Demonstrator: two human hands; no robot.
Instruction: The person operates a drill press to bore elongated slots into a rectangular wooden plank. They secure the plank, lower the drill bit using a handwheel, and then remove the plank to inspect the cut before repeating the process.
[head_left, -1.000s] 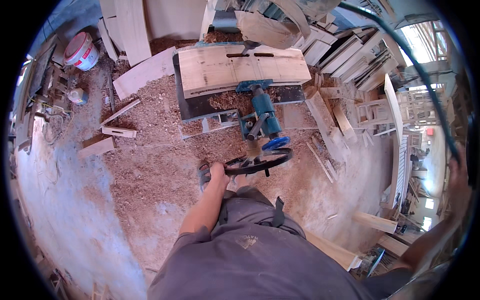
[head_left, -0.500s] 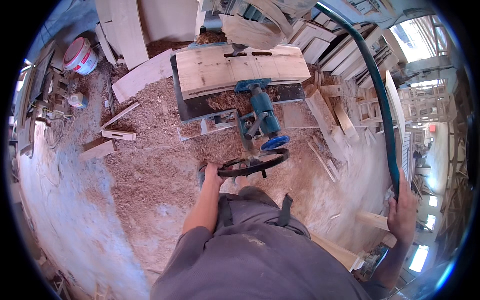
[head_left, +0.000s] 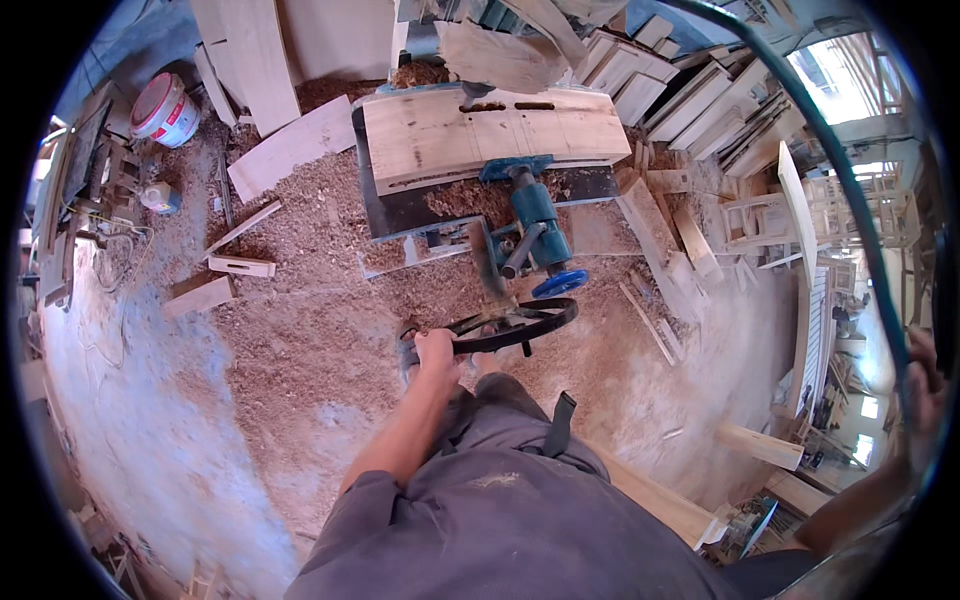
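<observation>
My left hand is closed around the left side of the rim of a black handwheel, low in front of the machine. At the far right my right hand grips the lower end of a long dark green lever, which curves down from the top. A thick pale wooden block with slots in its upper face lies on the machine's dark table. The blue-green clamp bears against the block's near side. On its near end is a blue handwheel.
Wood shavings cover the floor around the machine. To the left lie a slotted wood piece, a white bucket with red lid and a small jug. Boards are stacked at the back right. A wooden beam lies beside me.
My right hand has moved outward to the right, swinging the lever with it. My left hand stays on the black handwheel. The whole view has shifted slightly.
</observation>
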